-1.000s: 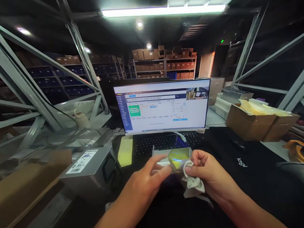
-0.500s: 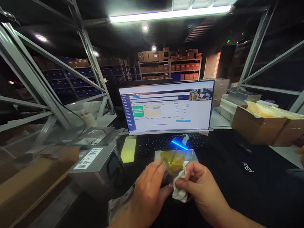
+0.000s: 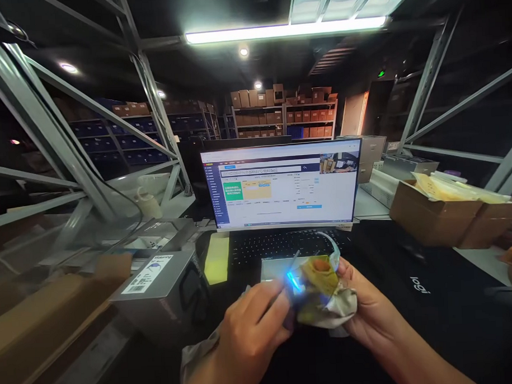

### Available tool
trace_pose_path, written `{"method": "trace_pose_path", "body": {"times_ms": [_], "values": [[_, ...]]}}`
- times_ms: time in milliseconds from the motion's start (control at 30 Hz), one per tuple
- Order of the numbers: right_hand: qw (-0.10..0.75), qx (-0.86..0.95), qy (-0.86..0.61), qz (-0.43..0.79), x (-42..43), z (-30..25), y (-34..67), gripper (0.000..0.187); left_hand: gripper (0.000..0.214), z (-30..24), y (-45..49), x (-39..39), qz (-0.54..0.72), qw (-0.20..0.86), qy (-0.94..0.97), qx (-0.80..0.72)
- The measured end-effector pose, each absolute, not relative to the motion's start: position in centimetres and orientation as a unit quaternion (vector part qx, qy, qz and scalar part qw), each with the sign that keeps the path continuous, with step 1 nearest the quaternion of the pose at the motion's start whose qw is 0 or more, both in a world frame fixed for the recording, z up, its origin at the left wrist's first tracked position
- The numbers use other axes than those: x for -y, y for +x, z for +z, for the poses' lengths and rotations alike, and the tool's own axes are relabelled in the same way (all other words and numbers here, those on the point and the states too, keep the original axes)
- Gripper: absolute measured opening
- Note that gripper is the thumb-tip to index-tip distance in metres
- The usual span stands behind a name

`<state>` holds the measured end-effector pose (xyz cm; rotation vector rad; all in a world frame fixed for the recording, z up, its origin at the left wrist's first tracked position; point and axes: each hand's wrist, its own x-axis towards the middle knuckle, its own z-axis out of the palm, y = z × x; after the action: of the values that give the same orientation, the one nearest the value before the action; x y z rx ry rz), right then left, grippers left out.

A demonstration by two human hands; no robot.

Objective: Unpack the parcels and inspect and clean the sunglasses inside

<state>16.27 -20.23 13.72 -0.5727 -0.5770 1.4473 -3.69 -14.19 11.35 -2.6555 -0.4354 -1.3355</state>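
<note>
A pair of glasses with a yellow lens point(image 3: 320, 274) is held low in front of the keyboard, tilted and partly blurred. One pale curved temple point(image 3: 332, 244) sticks up on its right side, and a blue glint shines on its left. My right hand point(image 3: 362, 292) is closed around the glasses' right side and a crumpled whitish cloth point(image 3: 342, 309) pressed against them. My left hand point(image 3: 258, 321) has its fingers bent in at the left end of the glasses; the fingertips are partly hidden. Grey fabric point(image 3: 198, 351) lies under the left wrist.
Behind the hands stand a black keyboard point(image 3: 249, 247) and a lit monitor point(image 3: 281, 185). A yellow pad point(image 3: 217, 258) lies left of the keyboard, near a grey labelled box point(image 3: 158, 290). An open cardboard carton point(image 3: 433, 214) sits at right beyond the black desk mat point(image 3: 444, 297).
The glasses have turned and tilted, with the temple now up at the right. My right hand has moved right with the cloth, which is more bunched. My left hand has shifted slightly down.
</note>
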Motion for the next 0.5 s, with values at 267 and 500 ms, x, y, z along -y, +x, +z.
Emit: {"method": "trace_pose_path", "body": {"times_ms": [267,500], "values": [[0.695,0.222,-0.189,0.658,20.3,13.4,14.7,0.036,0.027,11.4,-3.0,15.2,-0.464,0.052,-0.871,0.149],[0.666,0.351,-0.267,0.601,20.3,11.6,14.4,0.030,0.018,12.2,-3.0,15.6,-0.481,0.105,-0.857,0.153]]}}
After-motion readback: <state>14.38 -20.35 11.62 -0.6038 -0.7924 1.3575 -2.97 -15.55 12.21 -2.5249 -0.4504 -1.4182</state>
